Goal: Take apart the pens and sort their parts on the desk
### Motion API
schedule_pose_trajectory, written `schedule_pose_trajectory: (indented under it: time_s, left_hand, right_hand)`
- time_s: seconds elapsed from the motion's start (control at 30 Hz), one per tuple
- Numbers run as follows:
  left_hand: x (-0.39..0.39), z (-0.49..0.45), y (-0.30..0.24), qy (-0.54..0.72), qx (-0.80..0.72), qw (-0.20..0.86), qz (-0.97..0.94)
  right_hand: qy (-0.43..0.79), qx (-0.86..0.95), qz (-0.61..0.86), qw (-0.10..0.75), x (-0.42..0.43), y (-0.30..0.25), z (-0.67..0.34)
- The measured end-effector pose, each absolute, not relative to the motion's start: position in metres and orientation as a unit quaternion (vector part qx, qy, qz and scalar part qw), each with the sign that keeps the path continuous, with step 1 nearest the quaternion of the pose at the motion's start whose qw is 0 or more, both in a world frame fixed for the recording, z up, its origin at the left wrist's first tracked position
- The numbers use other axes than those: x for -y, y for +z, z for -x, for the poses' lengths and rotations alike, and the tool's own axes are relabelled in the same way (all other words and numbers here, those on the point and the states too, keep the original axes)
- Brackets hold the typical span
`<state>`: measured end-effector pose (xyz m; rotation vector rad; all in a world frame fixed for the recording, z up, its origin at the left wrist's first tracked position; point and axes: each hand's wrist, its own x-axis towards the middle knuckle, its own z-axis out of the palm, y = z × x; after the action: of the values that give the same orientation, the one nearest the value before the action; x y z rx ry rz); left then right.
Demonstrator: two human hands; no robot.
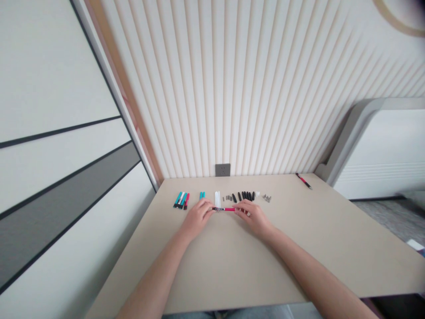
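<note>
A pen barrel (224, 209), black at its left part and red at its right, lies level between my hands above the table. The fingers of my left hand (198, 215) pinch the black end. My right hand (251, 215) is closed on the red end, its fingertips covering whatever is there. Just behind the barrel are white refill-like sticks (217, 198). Two blue tubes (202, 195) lie behind my left hand. Several black pen pieces (247, 195) are lined up behind my right hand, with small grey pieces (229, 198) to their left.
At the left of the table (232, 266) are several blue, white and red barrels with black ends (181, 200). Small metallic pieces (267, 198) lie right of the black ones. A red and black pen (304, 181) rests far right. A wall socket (222, 170) is behind.
</note>
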<state>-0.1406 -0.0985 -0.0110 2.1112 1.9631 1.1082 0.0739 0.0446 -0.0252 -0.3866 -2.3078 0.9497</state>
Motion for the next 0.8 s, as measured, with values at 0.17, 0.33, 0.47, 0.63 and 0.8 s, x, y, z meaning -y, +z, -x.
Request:
schedule_pose_trajectory:
  time_s: [0.17, 0.33, 0.47, 0.63, 0.8]
  left_hand:
    - [0.098, 0.141, -0.012, 0.348, -0.631, 0.028, -0.693]
    - [0.098, 0.140, -0.015, 0.301, -0.633, 0.031, -0.713]
    - [0.097, 0.139, -0.018, 0.272, -0.633, 0.034, -0.724]
    - [0.097, 0.138, -0.018, 0.291, -0.631, 0.043, -0.718]
    - [0.094, 0.136, -0.017, 0.397, -0.640, 0.073, -0.654]
  right_hand:
    - [0.357, 0.868, 0.139, 0.316, -0.045, -0.027, -0.074]
    - [0.342, 0.868, 0.118, 0.340, -0.042, -0.025, -0.073]
    - [0.336, 0.866, 0.102, 0.357, -0.040, -0.025, -0.071]
    - [0.326, 0.869, 0.095, 0.361, -0.036, -0.025, -0.070]
    - [0.335, 0.860, 0.128, 0.364, -0.034, -0.026, -0.070]
